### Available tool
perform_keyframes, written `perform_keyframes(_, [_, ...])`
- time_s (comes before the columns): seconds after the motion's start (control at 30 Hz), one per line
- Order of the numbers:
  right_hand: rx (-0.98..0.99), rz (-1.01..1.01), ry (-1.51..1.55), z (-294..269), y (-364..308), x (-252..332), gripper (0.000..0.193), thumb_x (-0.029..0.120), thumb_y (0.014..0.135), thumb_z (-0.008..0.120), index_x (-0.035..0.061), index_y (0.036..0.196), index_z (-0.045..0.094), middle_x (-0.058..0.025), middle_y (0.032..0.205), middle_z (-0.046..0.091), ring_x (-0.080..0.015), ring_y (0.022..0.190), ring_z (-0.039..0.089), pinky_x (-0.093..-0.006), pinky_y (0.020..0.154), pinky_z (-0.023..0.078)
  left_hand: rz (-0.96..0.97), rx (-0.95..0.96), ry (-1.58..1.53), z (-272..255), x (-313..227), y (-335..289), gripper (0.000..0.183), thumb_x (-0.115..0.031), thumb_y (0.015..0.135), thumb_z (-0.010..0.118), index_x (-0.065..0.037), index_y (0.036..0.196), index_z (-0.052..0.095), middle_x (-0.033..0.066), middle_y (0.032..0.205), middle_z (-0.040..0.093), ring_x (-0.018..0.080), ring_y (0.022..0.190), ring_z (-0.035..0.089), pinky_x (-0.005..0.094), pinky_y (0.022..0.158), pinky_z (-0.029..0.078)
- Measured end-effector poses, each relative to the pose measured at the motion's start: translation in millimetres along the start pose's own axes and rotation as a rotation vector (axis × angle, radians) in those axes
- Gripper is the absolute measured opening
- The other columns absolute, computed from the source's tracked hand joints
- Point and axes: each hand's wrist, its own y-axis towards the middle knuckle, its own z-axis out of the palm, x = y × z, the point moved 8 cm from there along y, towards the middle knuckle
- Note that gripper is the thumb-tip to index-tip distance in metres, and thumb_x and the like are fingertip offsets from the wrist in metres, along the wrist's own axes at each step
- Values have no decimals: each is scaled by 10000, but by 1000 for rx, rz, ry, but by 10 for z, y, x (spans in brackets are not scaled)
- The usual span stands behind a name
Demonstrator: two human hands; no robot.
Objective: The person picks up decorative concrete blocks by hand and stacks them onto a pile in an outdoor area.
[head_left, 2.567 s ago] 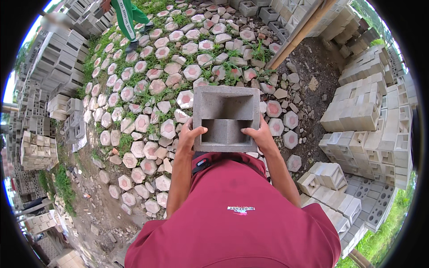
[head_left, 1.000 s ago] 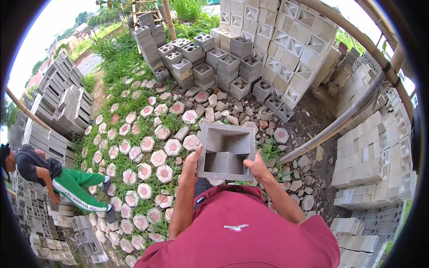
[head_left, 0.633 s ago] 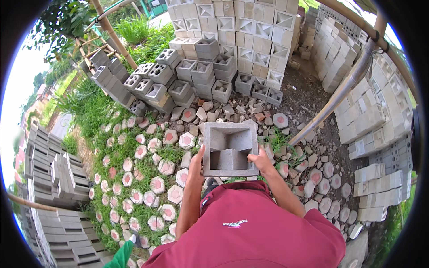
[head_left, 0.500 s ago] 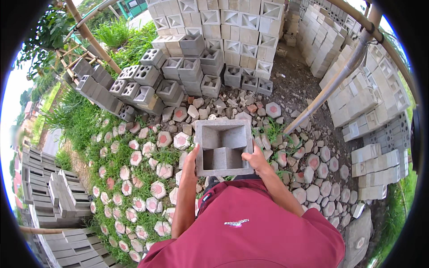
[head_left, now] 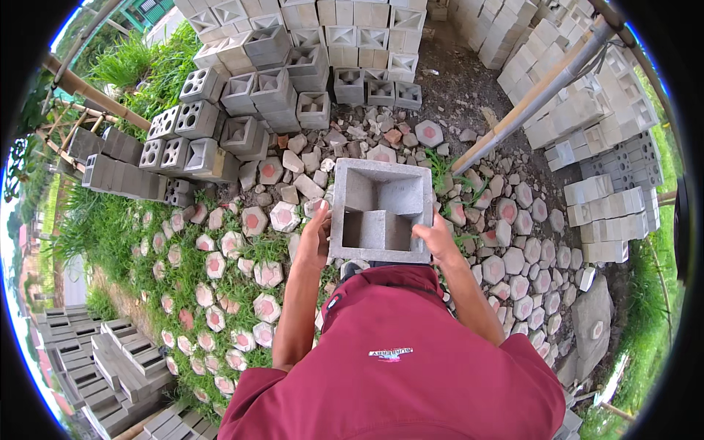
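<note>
A grey square concrete vent block is held up in front of my waist. Its hollow side faces up, showing angled inner walls. My left hand grips its left side, the fingers pointing away from me along the outer wall. On the opposite side my right hand clasps the block, the thumb over the near right part of the rim and the other fingers mostly hidden. Below and beyond the block lie rubble and hexagonal pavers.
Ahead stand stacked grey blocks and a tall wall of pale vent blocks. A slanting bamboo pole rises at right, near more stacks. Grassy, uneven pavers cover the left ground; long blocks are piled lower left.
The view has shifted, with the background stacks moving left and up in the picture. The block sits slightly higher and tilts a little differently, still between both hands.
</note>
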Motion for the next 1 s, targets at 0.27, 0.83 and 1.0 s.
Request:
perform_keyframes(0.27, [-19,43,-82,17,810,250,625,5,727,579,10,1336,441,-29,925,593,-101,725,541,-263,664,462,38,-33,231,306,-529,648,577,-257,813,734,54,1245,513,109,1076,621,163,949,608,318,812,497])
perform_keyframes(0.83, [-67,214,-143,-131,2364,721,604,-49,722,556,10,1314,453,-43,993,594,-113,794,567,-268,704,477,-88,-140,251,487,-984,2194,583,-79,697,657,68,1243,515,93,1022,617,162,903,586,281,812,462])
perform_keyframes(1.0, [-96,294,-148,-111,2985,760,590,-51,728,550,-3,1306,448,-47,995,598,-111,792,571,-261,689,480,-127,-146,179,477,-1181,2771,631,-62,692,666,87,1276,478,104,1052,608,169,932,576,275,851,442])
